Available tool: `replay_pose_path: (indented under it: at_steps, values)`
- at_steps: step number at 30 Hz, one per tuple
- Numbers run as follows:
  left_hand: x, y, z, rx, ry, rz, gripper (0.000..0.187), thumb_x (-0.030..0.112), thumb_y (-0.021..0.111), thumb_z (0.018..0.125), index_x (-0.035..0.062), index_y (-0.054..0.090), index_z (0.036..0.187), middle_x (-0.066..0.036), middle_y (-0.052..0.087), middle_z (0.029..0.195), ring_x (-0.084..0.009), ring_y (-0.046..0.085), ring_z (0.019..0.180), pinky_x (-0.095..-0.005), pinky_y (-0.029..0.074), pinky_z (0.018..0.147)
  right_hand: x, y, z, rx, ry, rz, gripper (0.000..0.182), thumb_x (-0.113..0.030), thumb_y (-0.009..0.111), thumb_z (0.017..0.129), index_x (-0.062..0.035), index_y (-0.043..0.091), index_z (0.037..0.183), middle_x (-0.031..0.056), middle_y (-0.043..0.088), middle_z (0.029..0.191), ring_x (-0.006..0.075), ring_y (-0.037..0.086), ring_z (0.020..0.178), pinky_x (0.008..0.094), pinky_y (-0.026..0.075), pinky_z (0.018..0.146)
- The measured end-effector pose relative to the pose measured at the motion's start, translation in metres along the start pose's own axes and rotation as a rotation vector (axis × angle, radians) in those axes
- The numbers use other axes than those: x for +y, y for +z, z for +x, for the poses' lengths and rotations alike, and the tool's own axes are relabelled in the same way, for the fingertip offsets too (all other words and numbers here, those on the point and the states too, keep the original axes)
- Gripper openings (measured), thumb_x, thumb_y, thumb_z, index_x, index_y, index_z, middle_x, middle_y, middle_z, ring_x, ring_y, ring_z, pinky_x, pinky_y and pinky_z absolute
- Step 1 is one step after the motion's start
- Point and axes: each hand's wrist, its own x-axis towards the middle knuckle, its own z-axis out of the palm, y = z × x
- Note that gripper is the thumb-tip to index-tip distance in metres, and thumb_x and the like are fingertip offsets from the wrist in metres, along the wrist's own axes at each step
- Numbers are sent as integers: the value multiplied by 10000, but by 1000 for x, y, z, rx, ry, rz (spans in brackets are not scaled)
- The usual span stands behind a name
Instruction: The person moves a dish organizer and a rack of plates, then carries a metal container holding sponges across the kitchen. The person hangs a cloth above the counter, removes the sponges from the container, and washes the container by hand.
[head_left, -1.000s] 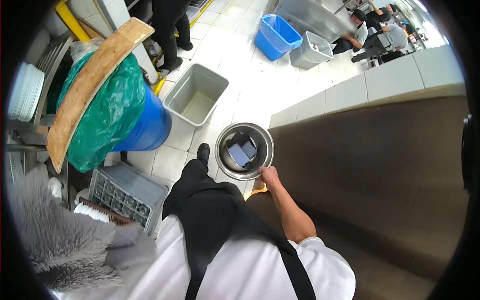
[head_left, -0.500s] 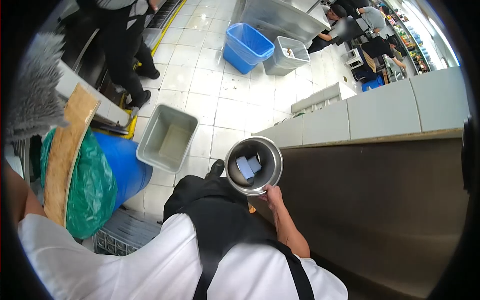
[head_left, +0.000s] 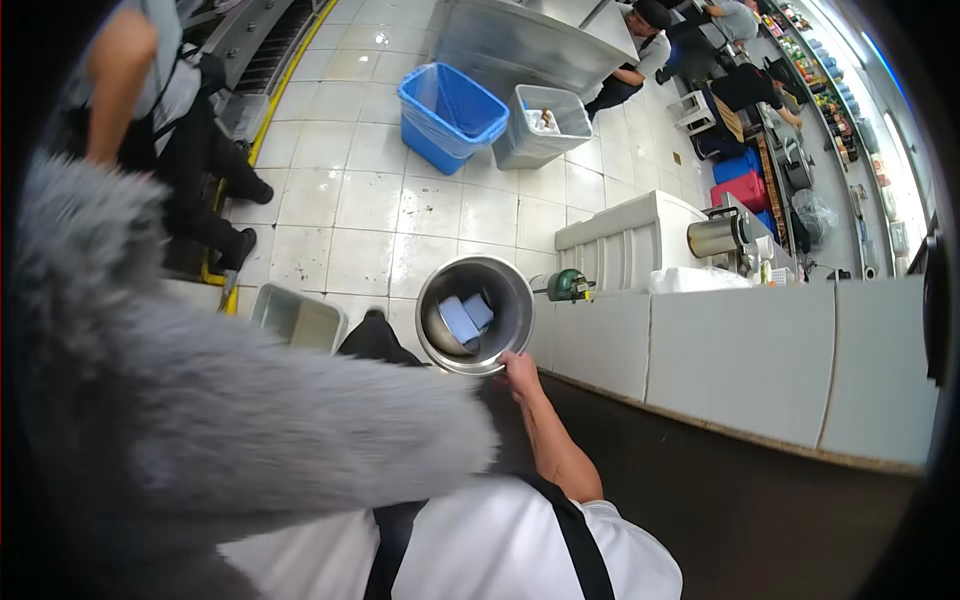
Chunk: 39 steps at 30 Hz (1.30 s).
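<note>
My right hand grips the near rim of a deep, round stainless steel pot. Inside the pot lie pale blue blocks that look like sponges, beside a rounded metal piece, perhaps a bowl. A grey, shaggy, fluffy thing stretches blurred across the left and middle of the view, close to the camera. It covers much of my apron and whatever is on my left side. My left hand does not show; whether it holds the fluffy thing cannot be seen.
A tiled ledge runs along the right. A green-topped bottle and a steel pitcher stand beyond. Ahead are a blue bin and a grey bin; a grey tub sits lower left. A person stands at left, others far right.
My view has turned right and forward, showing more of the ledge. The grey fluffy thing has swung from the left edge across the middle. My right hand still holds the pot.
</note>
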Motion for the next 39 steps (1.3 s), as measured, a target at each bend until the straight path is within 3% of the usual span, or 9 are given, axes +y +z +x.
replay_pose_path:
  at_steps: [10,14,17,21,26,30,33,36,39]
  values:
    - [-183,8,87,-40,209,-64,346,352,617,882,6,614,877,-42,565,672,-157,529,578,-299,429,563,-95,-1,84,110,57,282,251,-57,560,775,91,593,974,166,659,910,258,671,780,371,575,673]
    - [-244,17,140,-83,306,-89,349,360,639,871,12,621,870,-42,574,678,-161,539,589,-303,437,579,-127,1,108,157,45,446,264,-44,546,786,83,558,1017,165,646,936,251,670,737,363,576,595]
    - [-280,20,182,-130,379,-61,351,366,655,862,16,626,864,-42,581,682,-165,546,598,-305,442,591,-139,-2,144,180,29,528,236,-45,543,788,67,580,993,159,648,925,255,667,756,374,567,602]
    - [-325,23,254,-183,473,-43,355,374,677,851,22,633,857,-42,590,688,-169,556,609,-309,450,607,-161,-11,201,268,12,547,139,-65,559,779,56,592,840,117,609,734,247,629,614,378,536,556]
    - [-365,28,341,-121,514,47,360,383,705,837,29,641,848,-42,602,695,-175,569,624,-313,459,627,-179,-26,257,342,78,665,187,-94,600,768,49,585,888,130,608,860,261,637,751,413,558,623]
    - [-420,52,394,-73,201,-98,365,391,726,826,35,648,840,-42,611,701,-180,579,635,-317,467,643,-191,-44,290,384,84,732,229,-99,606,771,55,589,939,149,617,911,278,646,849,435,583,692]
    - [-451,136,377,-273,-454,-622,225,199,743,816,39,702,969,-14,655,769,-110,599,677,-261,488,694,-194,-64,308,410,119,752,261,-93,602,769,71,596,972,174,627,943,285,663,824,443,589,678]
    - [-495,232,352,-387,-837,-1067,263,176,688,880,38,649,1100,-30,648,830,-79,547,608,-232,449,565,-219,-91,321,448,130,799,272,-87,601,773,80,596,988,168,621,936,295,664,819,441,591,662]
    - [-528,303,361,-198,-1181,-1430,221,192,633,918,50,627,1086,-43,621,791,-72,468,515,-225,380,466,-234,-117,345,430,11,830,293,-49,556,787,95,589,1040,185,660,951,304,681,799,424,594,654]
